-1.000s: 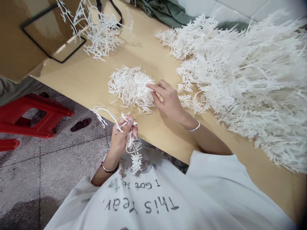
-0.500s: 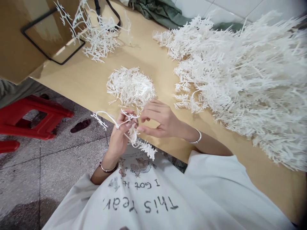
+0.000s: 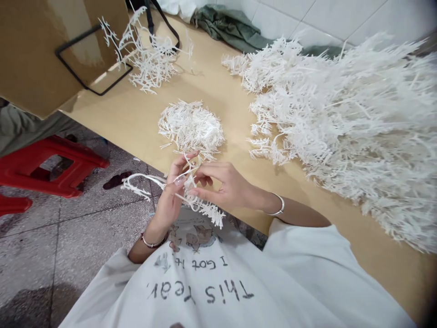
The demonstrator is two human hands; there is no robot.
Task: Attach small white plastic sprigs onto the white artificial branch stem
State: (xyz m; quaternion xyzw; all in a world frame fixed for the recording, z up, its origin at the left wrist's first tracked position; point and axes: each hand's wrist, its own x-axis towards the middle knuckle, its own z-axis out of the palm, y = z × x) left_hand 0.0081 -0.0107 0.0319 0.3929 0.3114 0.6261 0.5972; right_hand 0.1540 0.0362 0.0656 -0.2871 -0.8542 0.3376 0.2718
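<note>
"Right hand (image 3: 228, 184), relocated from the small pile (image 3: 191, 127), is now curling at the white sprigs (image 3: 212, 213)."
"Grips?"
"Left hand (image 3: 172, 196) is grasping the sprigs (near the table edge (image 3: 247, 217)); whether the right is pinching, I cannot tell."

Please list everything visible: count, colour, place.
Held strands: several, white, lower centre
Pile of short pieces: one, white, mid-table
Branched heap: one, white, right
Branched tangle: one, white, upper left
Table: one, tan, centre
Panel: one, brown, upper left
Wire frame: one, black, by panel
Strap: one, black, beside tangle
Crumpled cloth: at least one, green, by wall
White cloth: one, white, top
Tiled wall: one, white, top
Stool: at least one, red, left
Sandal: one, dark, floor
Floor: one, grey, left
Fabric: one, grey, left
Shirt: one, white, bottom
Bangles: two, silver, wrists
Left hand: one, bare, gripping strands
Right hand: one, bare, by strands
</note>
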